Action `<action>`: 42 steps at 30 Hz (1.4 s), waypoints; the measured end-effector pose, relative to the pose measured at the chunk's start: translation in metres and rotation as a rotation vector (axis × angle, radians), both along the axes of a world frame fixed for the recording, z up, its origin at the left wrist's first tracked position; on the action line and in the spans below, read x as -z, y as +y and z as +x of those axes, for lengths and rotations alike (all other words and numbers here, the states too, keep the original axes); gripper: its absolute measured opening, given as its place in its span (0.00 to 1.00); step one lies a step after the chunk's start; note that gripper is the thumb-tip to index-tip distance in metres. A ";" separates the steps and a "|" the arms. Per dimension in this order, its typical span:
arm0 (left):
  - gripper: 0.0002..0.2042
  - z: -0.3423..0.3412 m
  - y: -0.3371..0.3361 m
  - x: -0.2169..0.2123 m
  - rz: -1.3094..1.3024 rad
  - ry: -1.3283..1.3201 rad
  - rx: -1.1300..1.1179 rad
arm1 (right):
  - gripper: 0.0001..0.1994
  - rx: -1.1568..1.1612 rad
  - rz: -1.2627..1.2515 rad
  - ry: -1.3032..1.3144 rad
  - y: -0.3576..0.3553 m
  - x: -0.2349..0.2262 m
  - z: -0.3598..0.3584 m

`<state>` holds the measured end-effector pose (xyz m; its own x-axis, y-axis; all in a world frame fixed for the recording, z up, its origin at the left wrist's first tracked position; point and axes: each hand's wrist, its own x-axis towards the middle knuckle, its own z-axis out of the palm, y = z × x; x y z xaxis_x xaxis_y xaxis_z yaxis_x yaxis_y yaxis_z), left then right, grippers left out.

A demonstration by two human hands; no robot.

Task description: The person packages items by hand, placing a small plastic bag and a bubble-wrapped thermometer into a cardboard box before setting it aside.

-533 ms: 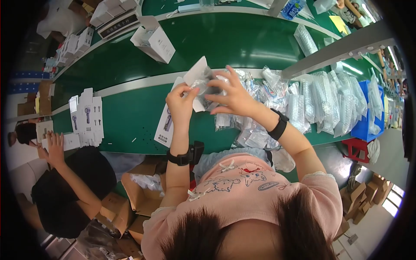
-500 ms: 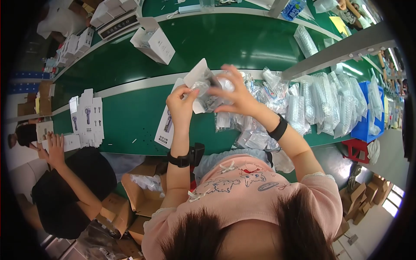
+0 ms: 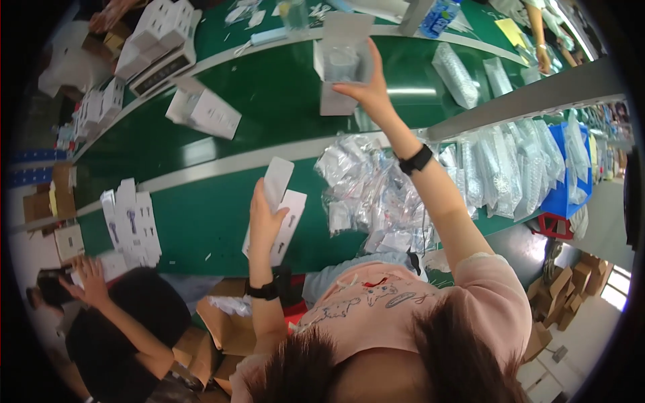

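Note:
My right hand point(image 3: 369, 86) grips an open white box point(image 3: 336, 105) by its side, thumb across the front wall and fingers behind the right wall. The box stands on the far green bench strip with its lid flap up. A clear plastic-wrapped thing point(image 3: 344, 62) shows inside; its kind cannot be made out. Nearer to me, my left hand point(image 3: 264, 225) is closed on a white printed carton point(image 3: 293, 207), with one flap raised above the fingers. The carton's lower part is hidden behind this hand.
Clear bagged parts point(image 3: 363, 185) lie in a heap right of my left hand. Bubble-wrapped packs point(image 3: 497, 168) stand beside a blue bin point(image 3: 557, 188). Another open white box point(image 3: 205, 113) sits at far left, above flat cartons point(image 3: 131, 225). A grey metal post point(image 3: 524, 94) crosses at right. Someone's hand point(image 3: 91, 279) works at left.
My right hand has carried the white box from between both hands to the far bench strip. My left hand has left that box and taken hold of the carton. The view has shifted.

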<state>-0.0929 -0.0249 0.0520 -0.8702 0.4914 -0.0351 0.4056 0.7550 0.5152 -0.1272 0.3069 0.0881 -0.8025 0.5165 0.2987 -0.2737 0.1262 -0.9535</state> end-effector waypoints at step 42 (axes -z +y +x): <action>0.32 0.038 0.107 -0.038 0.697 0.099 -0.003 | 0.25 0.358 -0.467 0.141 -0.073 -0.062 0.079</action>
